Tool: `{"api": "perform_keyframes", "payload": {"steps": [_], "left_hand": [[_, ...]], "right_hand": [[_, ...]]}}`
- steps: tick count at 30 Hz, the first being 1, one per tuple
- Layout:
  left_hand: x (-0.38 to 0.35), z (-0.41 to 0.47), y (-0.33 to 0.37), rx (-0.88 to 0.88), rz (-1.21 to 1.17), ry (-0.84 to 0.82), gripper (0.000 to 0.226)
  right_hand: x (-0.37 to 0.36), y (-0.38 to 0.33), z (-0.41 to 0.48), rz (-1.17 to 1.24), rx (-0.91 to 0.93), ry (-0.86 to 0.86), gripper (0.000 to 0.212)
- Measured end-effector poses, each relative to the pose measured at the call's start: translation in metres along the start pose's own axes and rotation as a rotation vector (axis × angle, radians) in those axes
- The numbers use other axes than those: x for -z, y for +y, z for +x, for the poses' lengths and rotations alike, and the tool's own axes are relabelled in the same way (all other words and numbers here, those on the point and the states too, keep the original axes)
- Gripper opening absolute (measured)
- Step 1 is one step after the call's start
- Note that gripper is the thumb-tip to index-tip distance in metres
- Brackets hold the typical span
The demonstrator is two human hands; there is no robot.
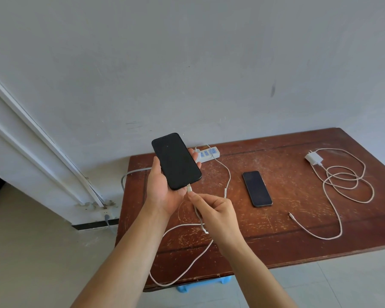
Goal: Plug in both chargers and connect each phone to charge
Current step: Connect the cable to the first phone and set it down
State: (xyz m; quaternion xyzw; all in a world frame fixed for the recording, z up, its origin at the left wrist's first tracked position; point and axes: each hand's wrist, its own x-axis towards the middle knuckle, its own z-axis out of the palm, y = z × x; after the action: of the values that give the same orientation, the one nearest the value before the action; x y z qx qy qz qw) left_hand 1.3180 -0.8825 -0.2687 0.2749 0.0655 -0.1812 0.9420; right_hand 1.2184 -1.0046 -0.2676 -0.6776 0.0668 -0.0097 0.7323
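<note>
While the first phone (176, 161) was held up off the table, screen dark and facing the camera, its bottom port met the white connector (189, 188); whether the plug was fully seated could not be told. Left hand (162, 192) cupped the phone from below, fingers curled round its far edge, thumb on the near edge, likely to steady it against the push. Right hand (216, 210) was closed in a pinch on the cable just behind the connector, knuckles up, wrist angled in from the right, other fingers folded. First cable (228, 176) ran back to the power strip (207, 154) at the table's far-left corner, with slack looping over the near edge, so that charger looked already plugged in. Second phone (257, 188) lay flat, face up, mid-table, nothing attached. Second charger (313, 158) sat near the far-right corner, unplugged, well apart from the strip, its cable (347, 185) coiled loosely beside it, free end (290, 214) lying toward the near edge. Wooden table (287, 241) was scratched. Judged roughly half done: second charger and phone not yet handled.
</note>
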Motion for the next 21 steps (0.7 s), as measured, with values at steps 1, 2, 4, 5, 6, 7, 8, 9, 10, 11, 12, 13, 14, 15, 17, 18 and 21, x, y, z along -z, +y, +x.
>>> {"api": "perform_keyframes", "payload": {"steps": [1, 2, 4, 5, 6, 7, 8, 9, 10, 11, 12, 13, 14, 15, 17, 18, 21], "left_hand": [[-0.0006, -0.0006, 0.0014, -0.001, 0.005, -0.007, 0.055], [-0.0013, -0.0010, 0.0027, 0.000, 0.005, -0.015, 0.054], [-0.0012, -0.0009, 0.0049, 0.003, 0.003, -0.030, 0.051], [-0.0003, -0.0004, 0.0058, 0.002, -0.003, -0.037, 0.050], [0.0006, 0.0003, 0.0064, 0.001, -0.015, -0.043, 0.050], [0.0016, 0.0009, 0.0067, 0.003, -0.028, -0.048, 0.051], [0.0026, 0.0015, 0.0066, 0.006, -0.033, -0.056, 0.052], [0.0036, 0.0021, 0.0063, 0.008, -0.028, -0.064, 0.052], [0.0044, 0.0027, 0.0058, 0.007, -0.016, -0.069, 0.052], [0.0048, 0.0032, 0.0055, 0.003, 0.000, -0.074, 0.053], [0.0052, 0.0035, 0.0052, -0.002, 0.016, -0.082, 0.054], [0.0051, 0.0038, 0.0053, -0.005, 0.032, -0.090, 0.057], [0.0046, 0.0040, 0.0052, -0.008, 0.054, -0.094, 0.060], [0.0038, 0.0041, 0.0051, -0.011, 0.080, -0.096, 0.061], [0.0031, 0.0046, 0.0040, -0.019, 0.126, -0.088, 0.063], [0.0032, 0.0049, 0.0034, -0.018, 0.132, -0.080, 0.062], [0.0037, 0.0034, 0.0016, 0.007, 0.113, -0.063, 0.061]], "right_hand": [[0.0004, -0.0011, -0.0003, -0.003, -0.003, -0.004, 0.032], [0.0007, -0.0021, -0.0005, 0.001, -0.007, -0.009, 0.033], [0.0013, -0.0045, -0.0015, 0.022, -0.026, -0.022, 0.035], [0.0015, -0.0055, -0.0019, 0.033, -0.042, -0.027, 0.036], [0.0016, -0.0063, -0.0021, 0.045, -0.061, -0.032, 0.035], [0.0019, -0.0068, -0.0021, 0.059, -0.080, -0.035, 0.035], [0.0023, -0.0070, -0.0021, 0.071, -0.095, -0.036, 0.035], [0.0026, -0.0071, -0.0020, 0.081, -0.105, -0.036, 0.034], [0.0028, -0.0072, -0.0021, 0.085, -0.110, -0.035, 0.034], [0.0032, -0.0075, -0.0022, 0.085, -0.112, -0.035, 0.035], [0.0033, -0.0077, -0.0025, 0.083, -0.114, -0.036, 0.035], [0.0035, -0.0080, -0.0029, 0.084, -0.116, -0.038, 0.035], [0.0037, -0.0084, -0.0031, 0.088, -0.120, -0.042, 0.034], [0.0041, -0.0087, -0.0031, 0.093, -0.126, -0.044, 0.033], [0.0050, -0.0091, -0.0030, 0.104, -0.137, -0.047, 0.032], [0.0054, -0.0092, -0.0033, 0.110, -0.140, -0.047, 0.032], [0.0063, -0.0097, -0.0051, 0.128, -0.160, -0.056, 0.030]]}}
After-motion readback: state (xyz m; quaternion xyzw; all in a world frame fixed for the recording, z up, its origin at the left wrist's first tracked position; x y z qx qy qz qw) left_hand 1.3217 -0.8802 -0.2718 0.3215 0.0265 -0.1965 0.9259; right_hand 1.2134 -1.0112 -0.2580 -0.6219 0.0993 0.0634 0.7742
